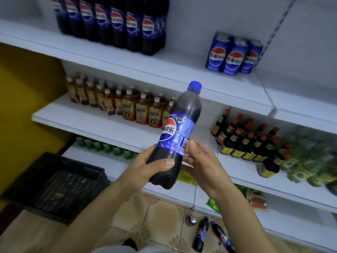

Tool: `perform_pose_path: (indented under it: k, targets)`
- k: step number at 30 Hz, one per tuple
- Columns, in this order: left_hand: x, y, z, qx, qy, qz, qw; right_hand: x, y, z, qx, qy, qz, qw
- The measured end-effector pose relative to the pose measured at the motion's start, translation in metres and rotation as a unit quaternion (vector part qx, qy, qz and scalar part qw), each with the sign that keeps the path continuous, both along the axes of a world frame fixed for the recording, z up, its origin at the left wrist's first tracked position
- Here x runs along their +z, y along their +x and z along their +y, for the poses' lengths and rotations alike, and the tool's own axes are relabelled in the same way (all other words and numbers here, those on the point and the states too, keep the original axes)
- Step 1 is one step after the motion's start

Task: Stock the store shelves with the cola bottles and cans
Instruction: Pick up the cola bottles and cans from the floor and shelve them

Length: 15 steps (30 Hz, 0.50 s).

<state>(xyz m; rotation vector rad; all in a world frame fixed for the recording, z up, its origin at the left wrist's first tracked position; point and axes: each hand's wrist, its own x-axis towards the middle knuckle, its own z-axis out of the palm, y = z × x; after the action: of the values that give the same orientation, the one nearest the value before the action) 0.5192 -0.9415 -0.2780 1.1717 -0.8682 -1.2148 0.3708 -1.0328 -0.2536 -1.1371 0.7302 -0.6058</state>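
Observation:
I hold a cola bottle with a blue cap and blue label upright in front of the shelves. My left hand grips its lower body, thumb across the front. My right hand holds its right side, fingers behind the label. A row of cola bottles stands on the top shelf at the left. Three blue cola cans stand further right on that shelf. Two more cola bottles and a can lie on the tiled floor.
Amber tea bottles line the middle shelf. Dark sauce bottles and green bottles fill the shelf at right. A black plastic crate sits on the floor at left, beside a yellow wall.

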Motion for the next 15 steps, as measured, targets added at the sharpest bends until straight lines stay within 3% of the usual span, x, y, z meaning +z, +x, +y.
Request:
perform_pose_path:
  k: [5, 7, 11, 15]
  targets:
    - [0.027, 0.076, 0.011, 0.023, -0.024, -0.062, 0.998, 0.021, 0.07, 0.011, -0.002, -0.039, -0.002, 0.999]
    - [0.04, 0.097, 0.01, 0.068, -0.037, -0.131, 0.988, 0.029, 0.089, 0.017, -0.015, -0.068, 0.011, 0.997]
    - [0.06, 0.137, 0.005, 0.144, -0.039, -0.336, 0.93, 0.045, 0.123, 0.02, -0.042, -0.122, 0.01, 0.992]
    - [0.076, 0.159, 0.002, 0.207, -0.02, -0.457, 0.865, 0.06, 0.16, 0.02, -0.017, -0.17, -0.005, 0.985]
